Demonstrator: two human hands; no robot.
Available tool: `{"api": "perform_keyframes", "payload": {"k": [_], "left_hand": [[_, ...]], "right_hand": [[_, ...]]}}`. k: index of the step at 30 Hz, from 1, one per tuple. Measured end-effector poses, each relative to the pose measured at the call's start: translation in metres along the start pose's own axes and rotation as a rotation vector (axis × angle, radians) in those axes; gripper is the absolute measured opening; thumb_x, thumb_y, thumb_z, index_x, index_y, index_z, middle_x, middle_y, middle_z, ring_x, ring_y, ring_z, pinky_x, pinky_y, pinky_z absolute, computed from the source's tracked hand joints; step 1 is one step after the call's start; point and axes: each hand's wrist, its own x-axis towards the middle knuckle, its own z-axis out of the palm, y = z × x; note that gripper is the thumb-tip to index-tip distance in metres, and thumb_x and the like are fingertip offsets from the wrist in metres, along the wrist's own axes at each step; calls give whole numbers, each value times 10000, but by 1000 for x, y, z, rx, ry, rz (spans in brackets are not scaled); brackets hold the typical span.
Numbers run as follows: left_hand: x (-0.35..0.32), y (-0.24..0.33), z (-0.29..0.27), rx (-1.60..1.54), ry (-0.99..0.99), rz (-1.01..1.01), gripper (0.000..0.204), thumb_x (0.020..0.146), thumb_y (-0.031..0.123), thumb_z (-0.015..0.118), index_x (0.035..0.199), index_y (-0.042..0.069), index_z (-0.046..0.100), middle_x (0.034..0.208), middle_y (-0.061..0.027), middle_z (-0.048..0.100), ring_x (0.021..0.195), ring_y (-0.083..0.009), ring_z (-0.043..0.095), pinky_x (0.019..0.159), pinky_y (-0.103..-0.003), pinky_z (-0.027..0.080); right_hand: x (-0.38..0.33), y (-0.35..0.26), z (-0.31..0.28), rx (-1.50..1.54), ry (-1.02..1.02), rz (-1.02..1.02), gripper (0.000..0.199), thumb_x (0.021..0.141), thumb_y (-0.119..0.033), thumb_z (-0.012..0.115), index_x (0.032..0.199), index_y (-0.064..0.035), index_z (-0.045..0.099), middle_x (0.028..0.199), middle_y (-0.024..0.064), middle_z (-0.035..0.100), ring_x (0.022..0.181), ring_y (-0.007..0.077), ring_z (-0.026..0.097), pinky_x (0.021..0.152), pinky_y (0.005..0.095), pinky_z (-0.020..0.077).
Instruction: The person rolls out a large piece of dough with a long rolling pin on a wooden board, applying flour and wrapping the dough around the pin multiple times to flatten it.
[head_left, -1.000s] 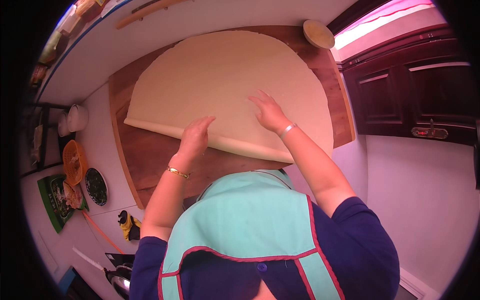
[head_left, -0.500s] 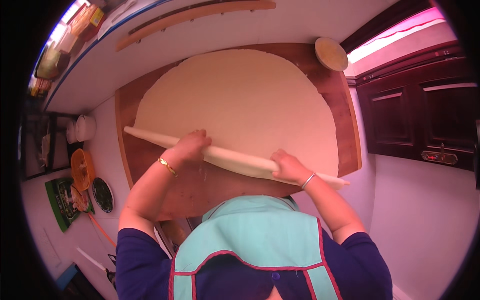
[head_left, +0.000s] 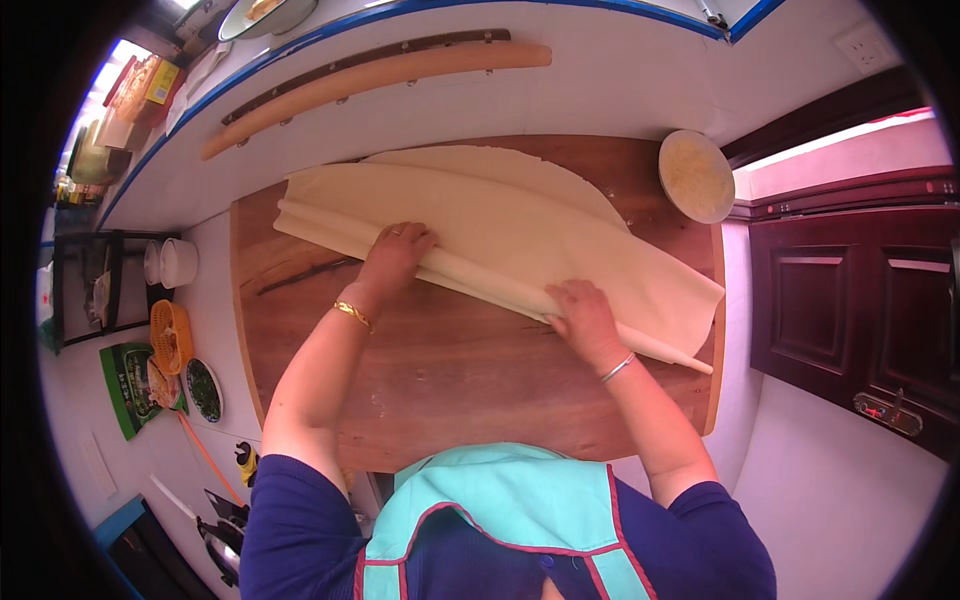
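A large, thin sheet of pale dough (head_left: 500,195) lies across the wooden board, partly folded over itself with its far edge rounded. Its near side is wound around a long rolling pin (head_left: 703,367), slanting from upper left to lower right. Only the pin's tip pokes out at the right; dough hides most of it. My left hand (head_left: 398,252) curls over the wrapped pin left of its middle. Farther right, my right hand (head_left: 588,318) also closes over it, fingers bent across the top.
Bare wood of the board (head_left: 400,400) shows nearest me. A round bowl of pale powder (head_left: 697,175) stands at its far right corner. Another wooden rod (head_left: 400,70) is by the far wall. To the left are an orange basket (head_left: 172,338) and a dish of dark greens (head_left: 204,390).
My hands and the wrapped pin have moved away from me relative to the board. The dough, earlier spread flat and wide, is now drawn up and folded, baring more wood in front.
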Motion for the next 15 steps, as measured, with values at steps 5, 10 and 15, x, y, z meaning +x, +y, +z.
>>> {"api": "perform_keyframes", "payload": {"k": [5, 10, 15], "left_hand": [[-10, 6, -6, -17, -11, 3, 310, 786, 21, 568, 1079, 108, 618, 1104, -97, 606, 1065, -317, 581, 926, -420, 474], [-68, -9, -16, 40, 54, -8, 243, 769, 35, 566, 1000, 96, 609, 1032, -111, 602, 1009, -301, 581, 928, -444, 456], [-111, 25, -19, -87, -159, -254, 263, 793, 58, 566, 1051, 93, 603, 1087, -118, 596, 1065, -322, 562, 962, -452, 436]], "right_hand": [[-11, -10, 20, 89, 6, 49, 414, 741, -96, 720, 1136, -61, 598, 1055, 122, 587, 1027, 311, 547, 871, 402, 464], [-48, -76, 46, 182, -35, -18, 393, 754, -145, 722, 1118, -59, 600, 1062, 124, 590, 1018, 319, 548, 862, 417, 468], [-107, -149, 60, 212, -25, -57, 429, 768, -201, 725, 1151, -62, 593, 1078, 130, 589, 1027, 318, 549, 876, 416, 466]]}}
